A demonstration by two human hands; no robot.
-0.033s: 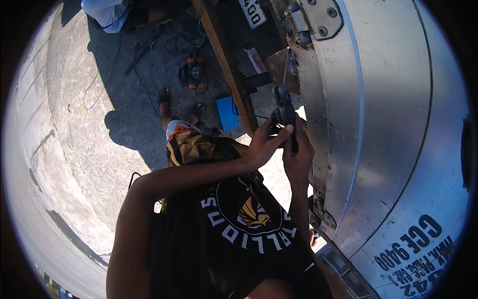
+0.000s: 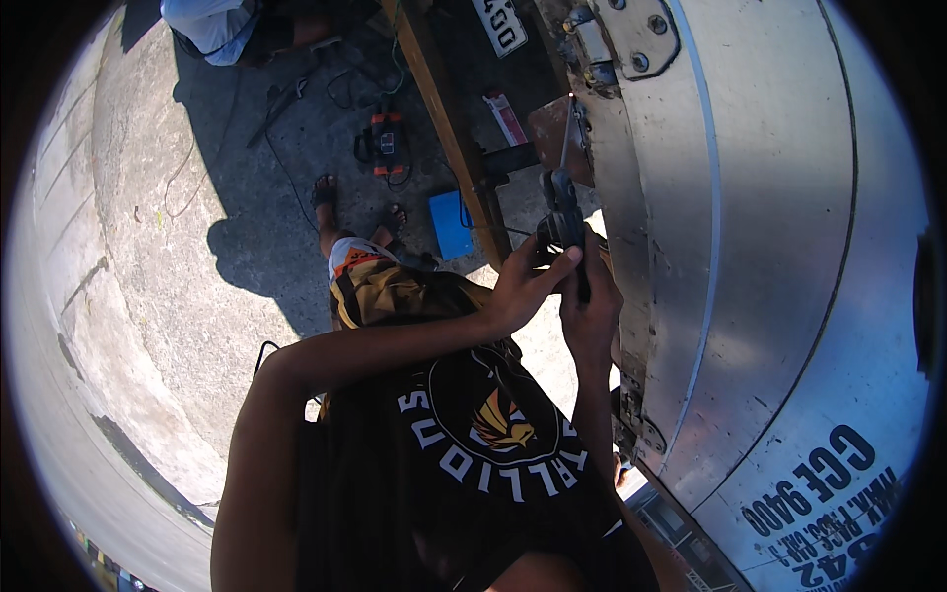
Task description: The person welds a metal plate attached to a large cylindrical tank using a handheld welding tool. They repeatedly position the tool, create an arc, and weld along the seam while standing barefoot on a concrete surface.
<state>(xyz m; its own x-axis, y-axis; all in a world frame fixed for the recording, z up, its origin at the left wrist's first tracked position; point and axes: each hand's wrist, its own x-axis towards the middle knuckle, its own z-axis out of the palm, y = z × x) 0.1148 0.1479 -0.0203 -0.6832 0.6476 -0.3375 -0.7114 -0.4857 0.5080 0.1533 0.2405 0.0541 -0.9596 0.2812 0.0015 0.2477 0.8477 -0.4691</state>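
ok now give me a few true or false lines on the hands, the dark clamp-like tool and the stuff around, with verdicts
1. The left hand and right hand both hold the dark clamp-like tool. True.
2. The boxy machine is all green. False: the orange-and-black boxy machine has no green body.
3. A thin, straight, pale rod shows just beyond the tool, toward the picture's top. True.
4. Something flat and blue lies right of the silvery panel. False: the flat blue rectangular object lies left of the silvery metal panel.
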